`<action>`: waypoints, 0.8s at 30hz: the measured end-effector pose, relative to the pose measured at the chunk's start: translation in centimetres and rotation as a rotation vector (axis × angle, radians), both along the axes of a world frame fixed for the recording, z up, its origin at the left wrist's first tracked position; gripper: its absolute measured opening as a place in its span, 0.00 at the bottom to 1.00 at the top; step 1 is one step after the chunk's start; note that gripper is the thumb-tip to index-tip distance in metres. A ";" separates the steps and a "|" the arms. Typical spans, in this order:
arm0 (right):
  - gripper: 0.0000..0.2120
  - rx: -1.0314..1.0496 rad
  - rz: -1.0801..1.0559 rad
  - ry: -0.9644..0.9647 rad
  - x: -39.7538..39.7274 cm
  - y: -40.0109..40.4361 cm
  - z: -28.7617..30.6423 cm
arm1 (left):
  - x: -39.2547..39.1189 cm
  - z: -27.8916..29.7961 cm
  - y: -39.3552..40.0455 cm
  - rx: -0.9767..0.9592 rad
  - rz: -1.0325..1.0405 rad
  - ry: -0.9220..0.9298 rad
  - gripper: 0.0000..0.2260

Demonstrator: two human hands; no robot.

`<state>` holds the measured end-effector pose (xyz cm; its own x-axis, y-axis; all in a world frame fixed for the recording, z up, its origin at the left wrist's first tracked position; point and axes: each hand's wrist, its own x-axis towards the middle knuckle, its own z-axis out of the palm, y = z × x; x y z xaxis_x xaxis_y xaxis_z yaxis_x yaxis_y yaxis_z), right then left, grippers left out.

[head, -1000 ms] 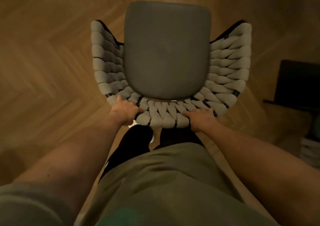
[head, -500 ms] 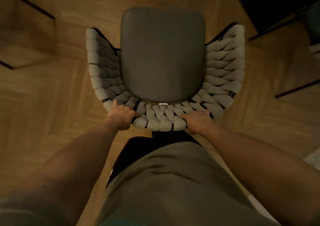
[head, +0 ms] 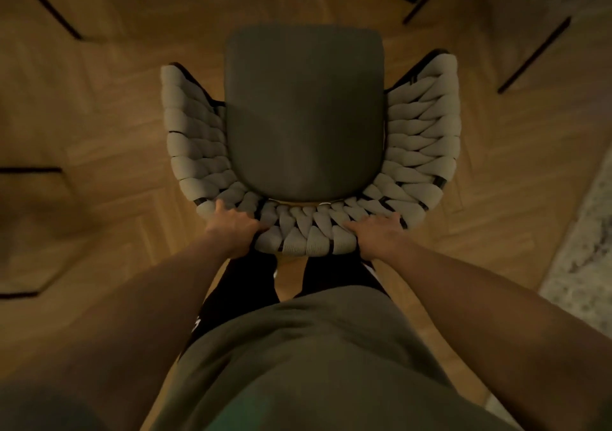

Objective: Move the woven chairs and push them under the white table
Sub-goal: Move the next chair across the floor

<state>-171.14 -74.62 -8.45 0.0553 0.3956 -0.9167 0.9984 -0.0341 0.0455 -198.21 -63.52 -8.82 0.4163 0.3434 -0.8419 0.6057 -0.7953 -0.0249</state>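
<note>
A woven chair point(head: 306, 126) with a grey seat cushion and a curved backrest of thick pale braided cord stands directly below me on the wood floor. My left hand point(head: 233, 228) grips the top of the backrest at its left rear. My right hand point(head: 377, 233) grips the same rim at the right rear. Both thumbs lie on the weave while the fingers curl behind it, out of sight. No white tabletop shows in this view.
Thin dark furniture legs point(head: 46, 3) cross the floor at upper left and another pair point(head: 533, 56) at upper right. A dark frame point(head: 29, 169) lies at mid left. A pale patterned rug point(head: 583, 248) edges the right side. Herringbone wood floor surrounds the chair.
The chair has travelled across the floor with both hands holding its backrest. Dark legs have come into view at the upper corners and a rug has appeared on the right.
</note>
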 end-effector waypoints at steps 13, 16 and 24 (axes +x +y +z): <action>0.33 0.001 -0.374 -0.009 -10.1 -0.4 -0.3 | -4.1 -0.5 8.6 0.026 -0.404 -0.008 0.23; 0.31 0.051 -0.427 -0.001 -11.2 -0.4 -0.7 | -4.4 -0.7 9.9 0.052 -0.435 -0.038 0.24; 0.36 0.412 -0.674 0.118 -11.6 -3.8 0.1 | -5.9 0.5 8.4 0.234 -0.062 -0.241 0.40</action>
<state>-182.70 -78.38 -8.31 0.3154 0.6196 -0.7187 0.7541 -0.6235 -0.2066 -204.14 -55.09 -8.30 0.6195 0.4839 -0.6181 0.5674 -0.8202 -0.0735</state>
